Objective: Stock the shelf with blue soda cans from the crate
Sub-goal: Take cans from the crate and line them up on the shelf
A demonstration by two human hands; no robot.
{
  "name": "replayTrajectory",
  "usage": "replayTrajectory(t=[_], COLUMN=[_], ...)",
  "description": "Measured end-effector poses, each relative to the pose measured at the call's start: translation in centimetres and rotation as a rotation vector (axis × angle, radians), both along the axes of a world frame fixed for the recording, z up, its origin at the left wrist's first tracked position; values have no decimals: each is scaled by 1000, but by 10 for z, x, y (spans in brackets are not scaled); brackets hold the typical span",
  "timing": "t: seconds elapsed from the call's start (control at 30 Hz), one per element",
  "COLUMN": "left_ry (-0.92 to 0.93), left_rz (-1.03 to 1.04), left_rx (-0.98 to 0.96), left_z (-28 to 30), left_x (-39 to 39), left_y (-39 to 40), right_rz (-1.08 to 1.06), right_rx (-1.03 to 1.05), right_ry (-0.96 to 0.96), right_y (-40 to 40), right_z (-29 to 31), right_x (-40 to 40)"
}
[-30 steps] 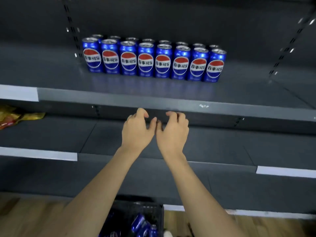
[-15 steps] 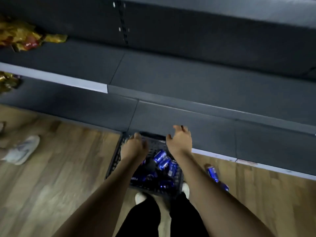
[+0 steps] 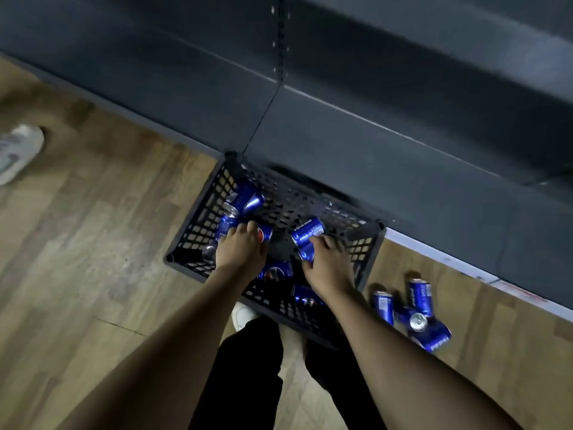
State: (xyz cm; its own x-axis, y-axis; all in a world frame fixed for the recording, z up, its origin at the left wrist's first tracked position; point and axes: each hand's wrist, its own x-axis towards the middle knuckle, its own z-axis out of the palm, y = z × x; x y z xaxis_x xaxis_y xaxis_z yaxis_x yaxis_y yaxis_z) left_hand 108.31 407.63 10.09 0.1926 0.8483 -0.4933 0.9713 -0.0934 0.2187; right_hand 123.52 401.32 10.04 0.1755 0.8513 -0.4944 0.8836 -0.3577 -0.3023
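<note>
Both hands down in crate [image 3: 356, 252]: left hand [image 3: 240, 252] fingers curled onto can [image 3: 262, 234] beneath, right hand [image 3: 328, 265] gripping sideways can [image 3: 305, 254]; another can [image 3: 308, 231] lies just beyond its fingers.

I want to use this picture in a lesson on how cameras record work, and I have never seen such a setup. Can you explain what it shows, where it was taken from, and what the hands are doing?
No machine is involved: a person wears a camera on the head, so the single view looks down along both bare arms. On the wooden floor stands a black crate against the foot of a dark shelf. Blue soda cans lie loose inside the crate. The left hand reaches down onto one can; the right hand reaches onto another can. Whether either is firmly gripped is too blurred to tell. A few spilled cans lie on the floor right of the crate, and a pale shoe shows at the far left.
</note>
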Motion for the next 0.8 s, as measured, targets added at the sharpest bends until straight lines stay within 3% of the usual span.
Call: replayTrajectory(t=[0.13, 0.4, 0.53, 0.8], left_ry=[35, 137, 166, 351], left_rz=[-29, -108, -105, -440], left_rx=[13, -69, -63, -129], left_z=[-85, -241, -289, -348], left_x=[3, 6, 4, -1], left_y=[12, 45, 73, 81], right_rz=[166, 287, 393, 655], right_rx=[-64, -102, -142, -231], right_ry=[-61, -186, -257, -402], right_y=[11, 51, 72, 97], right_z=[-86, -238, -296, -348], right_x=[8, 24, 27, 37])
